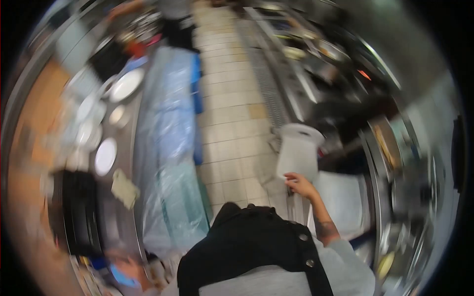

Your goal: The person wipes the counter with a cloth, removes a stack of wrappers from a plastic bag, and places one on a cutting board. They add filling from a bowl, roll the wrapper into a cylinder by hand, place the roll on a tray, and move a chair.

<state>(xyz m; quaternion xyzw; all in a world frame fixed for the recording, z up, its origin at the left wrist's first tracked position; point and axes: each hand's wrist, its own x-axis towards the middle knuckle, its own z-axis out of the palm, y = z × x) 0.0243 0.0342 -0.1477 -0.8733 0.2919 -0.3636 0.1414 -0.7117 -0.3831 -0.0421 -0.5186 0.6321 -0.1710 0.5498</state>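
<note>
My right hand (299, 186) is at the near left corner of a white cutting board (297, 155) with a slotted handle at its far end. Its fingers are bent together around a small pale spot that I cannot make out. Just right of this hand lies a wide white tray or board (339, 200). At the lower left my left hand (131, 269) shows only as a smeared skin-toned shape beside something blue, its fingers lost in the blur.
Plastic-covered blue and green crates (180, 197) line the left of the tiled aisle (229, 138). White plates (105, 157) and a pale cloth (125, 189) lie on the left steel counter. A cooking line with pans (331, 51) runs along the right. Another person (177, 24) stands far ahead.
</note>
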